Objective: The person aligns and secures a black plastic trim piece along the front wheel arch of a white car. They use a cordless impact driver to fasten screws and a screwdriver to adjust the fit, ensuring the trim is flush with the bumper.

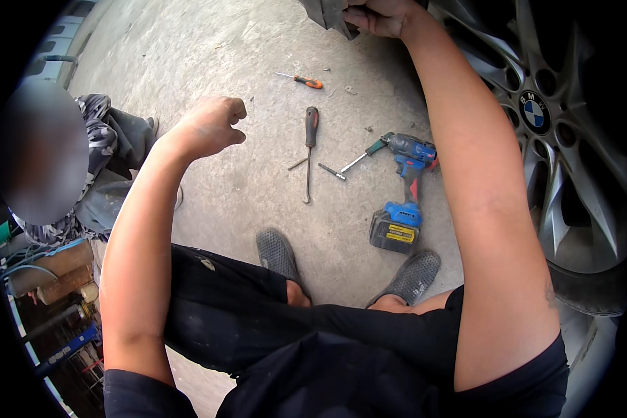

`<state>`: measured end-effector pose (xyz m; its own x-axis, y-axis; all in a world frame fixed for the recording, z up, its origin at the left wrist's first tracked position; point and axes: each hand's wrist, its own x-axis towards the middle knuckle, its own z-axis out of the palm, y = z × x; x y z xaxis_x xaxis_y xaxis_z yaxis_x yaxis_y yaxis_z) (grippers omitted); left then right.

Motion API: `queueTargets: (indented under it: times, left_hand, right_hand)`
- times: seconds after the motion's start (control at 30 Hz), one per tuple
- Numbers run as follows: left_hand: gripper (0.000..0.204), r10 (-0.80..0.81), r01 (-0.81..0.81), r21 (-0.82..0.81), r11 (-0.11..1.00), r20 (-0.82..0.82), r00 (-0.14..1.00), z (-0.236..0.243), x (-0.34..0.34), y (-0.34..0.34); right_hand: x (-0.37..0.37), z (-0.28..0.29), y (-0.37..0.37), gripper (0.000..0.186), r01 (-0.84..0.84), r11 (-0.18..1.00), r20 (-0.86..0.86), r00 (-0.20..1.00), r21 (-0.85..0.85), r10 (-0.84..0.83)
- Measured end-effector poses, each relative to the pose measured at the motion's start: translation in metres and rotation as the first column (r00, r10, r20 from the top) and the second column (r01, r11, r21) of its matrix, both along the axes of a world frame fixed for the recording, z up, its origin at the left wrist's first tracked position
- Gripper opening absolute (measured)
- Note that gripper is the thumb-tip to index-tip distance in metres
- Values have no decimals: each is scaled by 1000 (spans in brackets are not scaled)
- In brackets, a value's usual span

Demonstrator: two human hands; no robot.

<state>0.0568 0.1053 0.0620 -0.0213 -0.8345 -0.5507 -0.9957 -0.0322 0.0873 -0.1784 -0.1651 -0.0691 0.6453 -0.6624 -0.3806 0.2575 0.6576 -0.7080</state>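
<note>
Across the concrete floor (209, 52), the largest thing to the person's right is a silver multi-spoke wheel (534, 111), with a co-worker (103, 167) in camouflage sleeves low on the left. A blue cordless driver (409, 174) lies beside the wheel, its black battery toward the person's feet. Next in size, a hooked tool (311, 136) points its dark handle away from the person and its hook toward them; just beside it is a green-gripped tool (377, 145) with a crossbar, slanting down and left from the driver's nose. The left hand (212, 127) hangs loosely curled, thumb apart from forefinger, nothing visible in it; the hooked tool's handle lies near it, to its right. Well apart, at the upper edge, the right hand (380, 17) is closed on a dark grey piece (325, 12), which reaches left from the fingers; the frame cuts it off, so its long axis cannot be told. Between the hands lies an orange-handled screwdriver (308, 82), tip leftward, with small metal bits (350, 90) near its handle.
</note>
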Motion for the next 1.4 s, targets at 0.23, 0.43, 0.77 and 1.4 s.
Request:
queueTargets:
  times: [0.23,0.43,0.77,1.4]
  left_hand:
    - [27,-11,-3,206,978,67,998,-115,-16,24]
    - [24,331,-361,-158,919,-186,925,-220,-58,64]
    - [19,354,-383,-165,909,-181,918,-247,-47,83]
    - [27,554,-575,-339,745,-165,816,-273,118,-84]
  right_hand:
    - [-8,32,39,21,145,978,-43,987,-147,-153]
    - [-8,48,31,21,158,980,-113,979,-125,-172]
    - [-8,52,53,20,237,970,-123,962,-63,-243]
    - [-16,29,38,23,219,964,-5,975,-154,-222]
